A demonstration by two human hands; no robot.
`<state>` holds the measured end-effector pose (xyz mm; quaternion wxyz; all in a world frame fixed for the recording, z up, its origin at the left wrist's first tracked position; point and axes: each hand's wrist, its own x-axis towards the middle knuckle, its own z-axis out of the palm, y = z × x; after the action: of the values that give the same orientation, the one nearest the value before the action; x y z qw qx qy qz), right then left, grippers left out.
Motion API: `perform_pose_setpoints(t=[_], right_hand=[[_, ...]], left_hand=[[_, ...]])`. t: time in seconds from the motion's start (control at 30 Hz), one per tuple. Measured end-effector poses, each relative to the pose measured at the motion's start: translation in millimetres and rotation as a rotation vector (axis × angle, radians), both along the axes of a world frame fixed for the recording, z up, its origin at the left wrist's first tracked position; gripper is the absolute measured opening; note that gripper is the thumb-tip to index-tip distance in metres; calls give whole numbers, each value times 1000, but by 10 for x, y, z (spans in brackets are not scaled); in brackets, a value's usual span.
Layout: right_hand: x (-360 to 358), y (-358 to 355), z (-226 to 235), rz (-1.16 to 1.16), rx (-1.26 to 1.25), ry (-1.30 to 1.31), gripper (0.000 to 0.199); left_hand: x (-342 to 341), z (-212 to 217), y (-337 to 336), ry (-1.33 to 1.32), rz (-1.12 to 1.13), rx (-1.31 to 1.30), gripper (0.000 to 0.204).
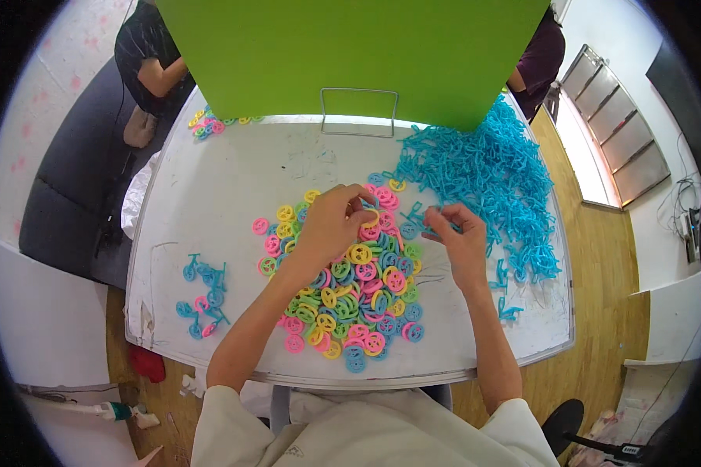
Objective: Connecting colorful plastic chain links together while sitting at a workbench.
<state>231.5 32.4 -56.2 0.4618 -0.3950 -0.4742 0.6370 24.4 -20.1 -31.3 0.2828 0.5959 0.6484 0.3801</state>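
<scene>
My left hand (331,226) is closed in a pinch on a yellow plastic wheel (373,219), above a heap of small spoked wheels (350,292) in pink, yellow, green and blue. To its right, my right hand (459,237) has its fingers pinched round a blue plastic frame piece (449,230), partly covered by the fingers. Just left of those fingertips shows another bit of blue plastic (415,212); whether it belongs to the held piece I cannot tell. On the table's left side lie several blue frames with wheels fitted (204,289), some wheels pink.
A large pile of blue frame pieces (483,171) covers the table's far right. A green board (350,54) stands across the back, with a wire stand (358,134) before it. More wheels (208,124) lie at the far left. Two other people (152,62) sit beyond the board.
</scene>
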Motion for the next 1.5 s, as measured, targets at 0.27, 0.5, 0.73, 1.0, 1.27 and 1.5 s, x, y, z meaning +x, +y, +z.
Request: perform_pose_setpoints(t=[0.27,0.5,0.73,1.0,1.27,1.5], right_hand=[[-115,-193,122,-11,686,-552,25],[-118,-236,152,38,417,-386,47],[-91,-186,142,179,230,-121,59],[48,-162,254,553,268,82,68],[-54,-179,218,78,760,-489,25],[-41,-159,75,84,650,-349,22]], left_hand=[[193,141,-82,-618,-59,-172,24],[211,12,-84,-671,-109,-109,21],[224,39,-99,-780,-69,-159,24],[145,-1,-77,-1373,-81,-476,21],[172,-64,-72,-1337,-87,-461,24],[247,-3,-79,-1163,-68,-372,25]])
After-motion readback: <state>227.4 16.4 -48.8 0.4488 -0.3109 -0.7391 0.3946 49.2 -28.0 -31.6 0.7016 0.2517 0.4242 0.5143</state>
